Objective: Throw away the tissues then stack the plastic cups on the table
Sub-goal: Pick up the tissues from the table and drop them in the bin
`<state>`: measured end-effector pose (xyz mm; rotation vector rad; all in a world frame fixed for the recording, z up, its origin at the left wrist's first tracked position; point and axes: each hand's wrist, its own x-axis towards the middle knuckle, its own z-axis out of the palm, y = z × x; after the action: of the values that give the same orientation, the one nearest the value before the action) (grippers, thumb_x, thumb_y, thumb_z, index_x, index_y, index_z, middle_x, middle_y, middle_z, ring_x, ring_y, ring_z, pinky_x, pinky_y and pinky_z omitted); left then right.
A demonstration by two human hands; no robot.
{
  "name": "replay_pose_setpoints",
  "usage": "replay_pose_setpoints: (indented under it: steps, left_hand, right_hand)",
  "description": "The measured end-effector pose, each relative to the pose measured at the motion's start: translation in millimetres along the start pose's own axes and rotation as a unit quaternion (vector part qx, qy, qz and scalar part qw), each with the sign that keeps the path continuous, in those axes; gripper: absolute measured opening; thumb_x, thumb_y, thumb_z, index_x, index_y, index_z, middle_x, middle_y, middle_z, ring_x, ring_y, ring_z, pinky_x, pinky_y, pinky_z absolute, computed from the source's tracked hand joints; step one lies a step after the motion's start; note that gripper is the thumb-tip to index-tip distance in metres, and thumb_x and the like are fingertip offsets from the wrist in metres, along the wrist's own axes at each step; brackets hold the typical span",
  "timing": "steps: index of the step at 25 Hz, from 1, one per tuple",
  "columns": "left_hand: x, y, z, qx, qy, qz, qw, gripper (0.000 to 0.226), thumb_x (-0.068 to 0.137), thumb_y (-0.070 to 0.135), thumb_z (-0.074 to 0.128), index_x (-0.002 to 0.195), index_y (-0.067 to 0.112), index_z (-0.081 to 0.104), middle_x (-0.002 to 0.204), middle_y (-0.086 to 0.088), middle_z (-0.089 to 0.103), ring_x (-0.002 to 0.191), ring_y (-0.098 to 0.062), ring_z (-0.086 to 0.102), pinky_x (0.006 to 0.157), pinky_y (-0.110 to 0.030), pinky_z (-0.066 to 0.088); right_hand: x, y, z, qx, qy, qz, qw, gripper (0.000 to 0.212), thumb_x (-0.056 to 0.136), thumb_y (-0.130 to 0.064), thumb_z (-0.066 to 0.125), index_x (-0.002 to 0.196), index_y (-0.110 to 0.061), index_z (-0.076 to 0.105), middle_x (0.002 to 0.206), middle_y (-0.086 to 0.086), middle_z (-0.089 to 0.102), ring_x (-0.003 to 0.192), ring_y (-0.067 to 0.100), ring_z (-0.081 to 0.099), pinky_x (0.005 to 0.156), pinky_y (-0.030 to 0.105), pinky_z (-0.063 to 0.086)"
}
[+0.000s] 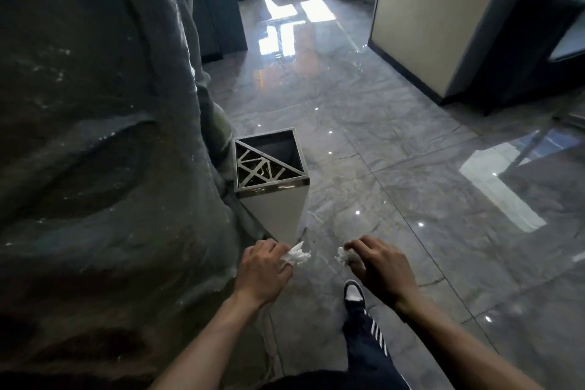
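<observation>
My left hand [264, 269] is closed around a crumpled white tissue [297, 255] that sticks out past the fingers. My right hand [378, 264] pinches a second, smaller white tissue [342, 255] at its fingertips. Both hands hover over the floor just in front of a square steel trash bin [278, 187], whose top is half open and half covered by a cut-out metal grille. The bin stands a short way beyond my hands, slightly left of centre. No plastic cups or table are in view.
A large grey rock-like wall [95, 136] fills the left side, right beside the bin. Glossy grey tiled floor [395, 152] stretches ahead. A beige partition with a dark base [421, 25] stands at right. My foot in a dark shoe [354, 293] is below my right hand.
</observation>
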<state>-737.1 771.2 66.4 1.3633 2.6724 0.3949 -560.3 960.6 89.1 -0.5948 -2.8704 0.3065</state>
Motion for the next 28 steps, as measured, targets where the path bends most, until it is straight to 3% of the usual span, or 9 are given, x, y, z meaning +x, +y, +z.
replay_pose_setpoints:
  steps: [5, 11, 16, 22, 28]
  left_hand:
    - [55.2, -10.7, 2.1, -0.016, 0.019, -0.079, 0.997, 0.029, 0.078, 0.035, 0.065, 0.105, 0.025, 0.066, 0.099, 0.001, 0.065, 0.097, -0.025, 0.059, 0.08, -0.038, 0.043]
    - [114.1, -10.3, 3.8, -0.032, 0.027, -0.183, 0.982, 0.031, 0.079, 0.035, 0.058, 0.109, 0.026, 0.063, 0.1, 0.001, 0.063, 0.096, -0.023, 0.056, 0.08, -0.037, 0.041]
    - [158.7, -20.7, 14.3, -0.045, 0.039, -0.272, 0.96, 0.033, 0.078, 0.04, 0.052, 0.107, 0.027, 0.062, 0.098, 0.001, 0.062, 0.094, -0.022, 0.056, 0.079, -0.036, 0.041]
    - [205.8, -64.3, 26.1, -0.032, 0.043, -0.324, 0.945, 0.026, 0.08, 0.033, 0.062, 0.104, 0.024, 0.063, 0.098, -0.002, 0.062, 0.093, -0.025, 0.056, 0.078, -0.036, 0.04]
    - [252.3, -127.2, 65.2, -0.025, 0.073, -0.379, 0.922, 0.024, 0.08, 0.032, 0.062, 0.103, 0.024, 0.063, 0.101, -0.003, 0.062, 0.096, -0.026, 0.056, 0.079, -0.037, 0.04]
  right_hand:
    - [88.2, 37.8, 12.3, 0.016, -0.035, -0.063, 0.997, 0.029, 0.074, -0.032, 0.077, 0.1, -0.029, 0.064, 0.092, -0.005, 0.066, 0.077, 0.02, 0.064, 0.05, 0.031, 0.048]
    - [182.8, 77.8, 16.3, 0.027, -0.077, -0.141, 0.987, 0.028, 0.074, -0.03, 0.079, 0.099, -0.027, 0.065, 0.09, -0.004, 0.066, 0.077, 0.02, 0.064, 0.055, 0.031, 0.048]
    - [252.4, 92.9, 34.5, 0.031, -0.134, -0.202, 0.97, 0.024, 0.086, -0.033, 0.065, 0.109, -0.028, 0.062, 0.102, -0.003, 0.065, 0.089, 0.02, 0.063, 0.071, 0.036, 0.053]
    - [323.6, 75.0, 75.6, 0.024, -0.164, -0.253, 0.953, 0.03, 0.083, -0.028, 0.067, 0.112, -0.026, 0.06, 0.098, -0.001, 0.064, 0.084, 0.022, 0.062, 0.068, 0.035, 0.05]
    - [370.9, 42.3, 146.8, 0.01, -0.131, -0.267, 0.955, 0.03, 0.078, -0.025, 0.074, 0.105, -0.022, 0.061, 0.089, 0.001, 0.062, 0.074, 0.023, 0.059, 0.06, 0.037, 0.05]
